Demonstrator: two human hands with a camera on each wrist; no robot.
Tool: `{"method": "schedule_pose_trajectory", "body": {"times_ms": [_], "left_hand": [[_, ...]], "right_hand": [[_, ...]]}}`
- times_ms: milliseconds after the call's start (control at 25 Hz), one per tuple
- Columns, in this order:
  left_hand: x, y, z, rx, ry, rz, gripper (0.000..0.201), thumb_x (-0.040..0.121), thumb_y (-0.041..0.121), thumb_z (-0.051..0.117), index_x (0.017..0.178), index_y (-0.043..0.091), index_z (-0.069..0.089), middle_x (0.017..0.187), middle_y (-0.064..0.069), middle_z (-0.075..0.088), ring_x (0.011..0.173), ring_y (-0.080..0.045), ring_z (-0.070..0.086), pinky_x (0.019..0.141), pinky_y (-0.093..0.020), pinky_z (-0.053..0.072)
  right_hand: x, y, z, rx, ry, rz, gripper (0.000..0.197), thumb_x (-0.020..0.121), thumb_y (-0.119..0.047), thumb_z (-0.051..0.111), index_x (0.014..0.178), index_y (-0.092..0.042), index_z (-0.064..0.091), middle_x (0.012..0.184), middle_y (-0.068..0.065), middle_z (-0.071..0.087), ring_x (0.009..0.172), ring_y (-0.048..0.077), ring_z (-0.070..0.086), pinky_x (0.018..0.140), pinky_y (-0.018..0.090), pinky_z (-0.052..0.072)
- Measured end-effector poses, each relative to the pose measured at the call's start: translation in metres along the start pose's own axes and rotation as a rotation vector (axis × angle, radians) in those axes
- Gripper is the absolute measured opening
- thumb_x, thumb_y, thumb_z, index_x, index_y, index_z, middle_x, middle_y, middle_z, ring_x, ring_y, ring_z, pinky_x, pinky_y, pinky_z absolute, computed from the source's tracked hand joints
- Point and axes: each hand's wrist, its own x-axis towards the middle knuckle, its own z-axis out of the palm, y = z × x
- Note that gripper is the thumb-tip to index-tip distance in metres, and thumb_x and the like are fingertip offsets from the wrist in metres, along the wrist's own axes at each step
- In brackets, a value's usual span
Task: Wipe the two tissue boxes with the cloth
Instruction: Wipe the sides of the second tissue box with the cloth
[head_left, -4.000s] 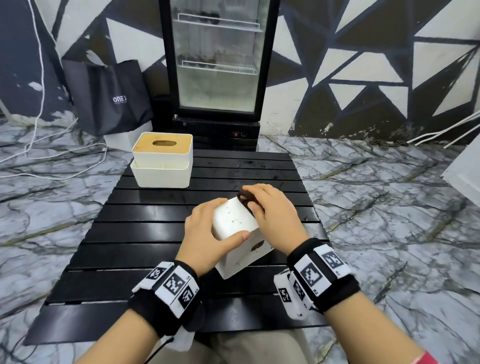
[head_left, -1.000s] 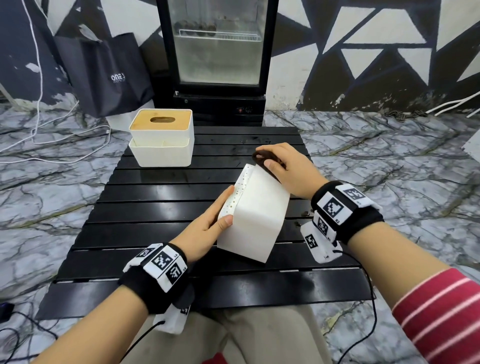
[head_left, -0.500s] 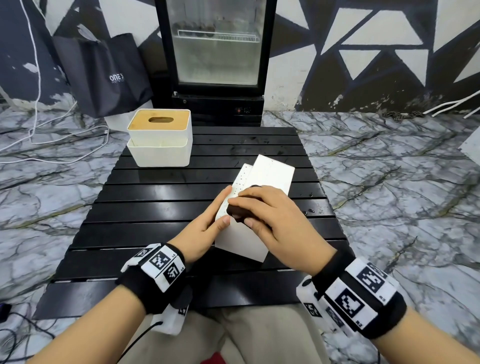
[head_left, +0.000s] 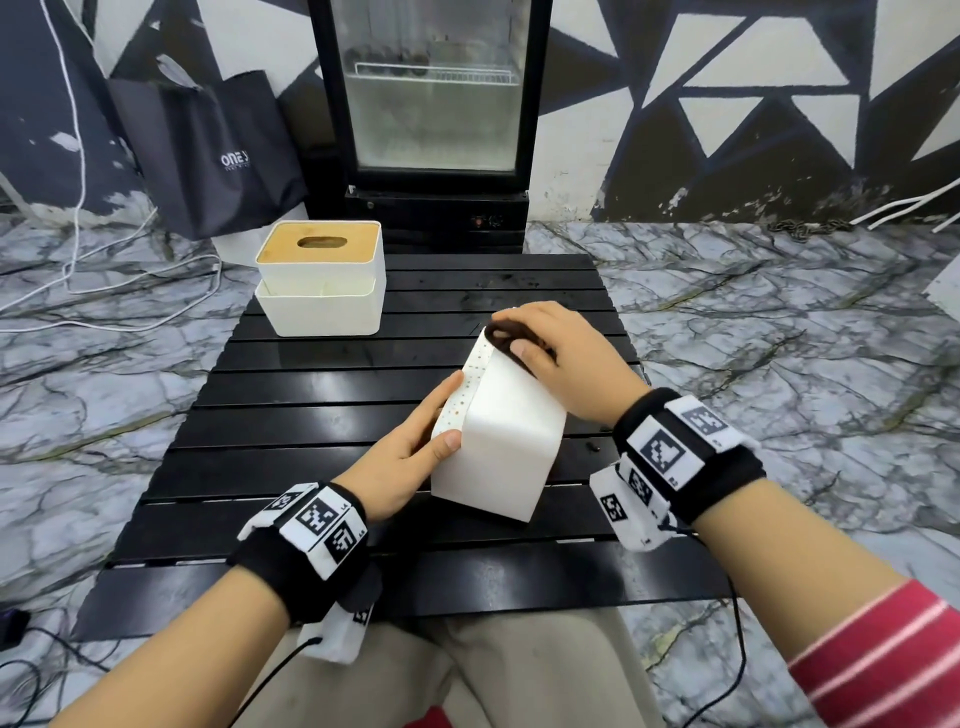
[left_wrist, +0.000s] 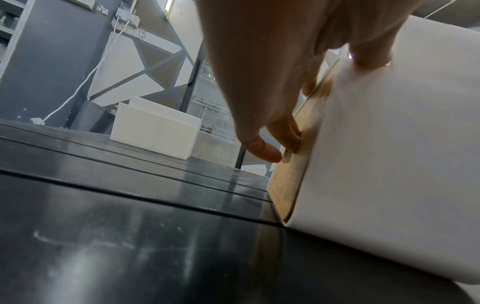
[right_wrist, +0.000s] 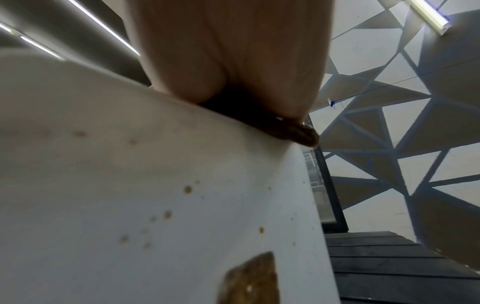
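A white tissue box (head_left: 498, 447) lies tipped on its side at the middle of the black slatted table (head_left: 291, 415). My left hand (head_left: 434, 415) grips its left end, fingers on the wooden lid (left_wrist: 293, 174) and thumb on the upper white face. My right hand (head_left: 540, 348) holds a dark brown cloth (head_left: 501, 332) pressed onto the box's far upper edge. In the right wrist view the cloth (right_wrist: 293, 133) sits under my palm, and the box face (right_wrist: 130, 185) shows brown specks. A second white tissue box (head_left: 322, 280) with a wooden lid stands upright at the back left.
A glass-door fridge (head_left: 431, 104) stands behind the table, with a dark bag (head_left: 208, 156) to its left. White cables (head_left: 78, 291) trail over the marble floor on the left. A small dark crumb (head_left: 592, 446) lies on the table right of the box.
My right hand has slid the cloth from the near part of the box's upper face back up to its far edge. The left hand keeps its hold.
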Motion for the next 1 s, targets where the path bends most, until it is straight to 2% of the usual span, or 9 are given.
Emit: {"method": "schedule_pose_trajectory", "body": {"times_ms": [160, 320, 440, 560, 640, 760, 840, 920, 1000], "left_hand": [[0.0, 0.0, 0.001, 0.002, 0.004, -0.019, 0.052, 0.084, 0.049, 0.046, 0.127, 0.06, 0.019, 0.132, 0.043, 0.027, 0.114, 0.032, 0.032, 0.09, 0.004, 0.029], [0.0, 0.0, 0.003, 0.03, 0.019, -0.02, 0.048, 0.09, 0.047, 0.044, 0.127, 0.058, 0.017, 0.133, 0.043, 0.024, 0.114, 0.034, 0.028, 0.09, 0.006, 0.026], [-0.002, 0.004, 0.004, 0.024, 0.01, -0.029, 0.046, 0.092, 0.041, 0.045, 0.127, 0.056, 0.017, 0.132, 0.04, 0.025, 0.111, 0.035, 0.029, 0.089, 0.006, 0.027], [-0.002, 0.014, 0.001, -0.039, 0.032, -0.074, 0.053, 0.087, 0.049, 0.054, 0.129, 0.054, 0.023, 0.138, 0.034, 0.03, 0.122, 0.021, 0.034, 0.109, -0.013, 0.027], [0.0, 0.031, 0.001, 0.006, 0.119, -0.077, 0.07, 0.075, 0.065, 0.055, 0.135, 0.052, 0.021, 0.141, 0.023, 0.032, 0.127, 0.005, 0.036, 0.112, -0.027, 0.027], [0.007, 0.064, 0.015, 0.24, 0.182, 0.005, 0.085, 0.073, 0.069, 0.059, 0.144, 0.045, 0.018, 0.143, 0.017, 0.029, 0.131, -0.002, 0.031, 0.109, -0.027, 0.027], [0.011, 0.077, 0.03, 0.434, 0.153, 0.005, 0.099, 0.068, 0.073, 0.059, 0.147, 0.041, 0.008, 0.152, 0.012, 0.02, 0.139, -0.005, 0.02, 0.111, -0.029, 0.023], [0.015, 0.081, 0.04, 0.534, 0.143, -0.084, 0.117, 0.052, 0.084, 0.053, 0.147, 0.041, 0.001, 0.155, 0.01, 0.013, 0.142, -0.011, 0.018, 0.113, -0.037, 0.025], [0.016, 0.079, 0.044, 0.552, 0.166, -0.13, 0.121, 0.054, 0.079, 0.062, 0.149, 0.035, 0.002, 0.155, 0.008, 0.012, 0.142, -0.016, 0.02, 0.113, -0.037, 0.026]], "right_hand": [[0.012, 0.009, -0.005, 0.031, -0.004, 0.073, 0.033, 0.093, -0.017, 0.045, 0.126, -0.022, 0.051, 0.126, 0.001, 0.05, 0.113, 0.018, 0.047, 0.099, 0.03, 0.035], [0.021, 0.016, -0.02, 0.087, -0.05, 0.153, 0.033, 0.094, -0.019, 0.045, 0.126, -0.024, 0.05, 0.116, 0.0, 0.054, 0.097, 0.011, 0.047, 0.082, 0.015, 0.033], [0.02, 0.025, -0.032, 0.19, -0.015, 0.266, 0.031, 0.095, -0.018, 0.045, 0.125, -0.019, 0.052, 0.101, -0.008, 0.055, 0.083, 0.005, 0.05, 0.061, -0.003, 0.034], [0.003, 0.036, -0.036, 0.347, 0.108, 0.366, 0.029, 0.095, -0.017, 0.045, 0.122, -0.015, 0.053, 0.092, -0.009, 0.055, 0.071, -0.002, 0.049, 0.053, 0.0, 0.038], [-0.012, 0.041, -0.032, 0.457, 0.167, 0.416, 0.027, 0.095, -0.016, 0.045, 0.12, -0.017, 0.055, 0.084, -0.006, 0.056, 0.067, 0.008, 0.052, 0.052, 0.011, 0.043], [-0.026, 0.045, -0.025, 0.574, 0.253, 0.456, 0.027, 0.094, -0.015, 0.046, 0.118, -0.02, 0.056, 0.094, 0.004, 0.06, 0.078, 0.019, 0.055, 0.065, 0.031, 0.047], [-0.029, 0.044, -0.022, 0.573, 0.297, 0.443, 0.026, 0.093, -0.016, 0.047, 0.117, -0.021, 0.056, 0.1, 0.0, 0.06, 0.087, 0.016, 0.055, 0.075, 0.03, 0.046], [-0.03, 0.039, -0.024, 0.544, 0.32, 0.407, 0.024, 0.093, -0.015, 0.047, 0.115, -0.023, 0.056, 0.096, -0.007, 0.058, 0.086, 0.011, 0.054, 0.074, 0.021, 0.044], [-0.031, 0.029, -0.025, 0.464, 0.319, 0.325, 0.026, 0.092, -0.014, 0.049, 0.114, -0.024, 0.055, 0.097, -0.009, 0.058, 0.087, 0.007, 0.054, 0.072, 0.01, 0.041]]}}
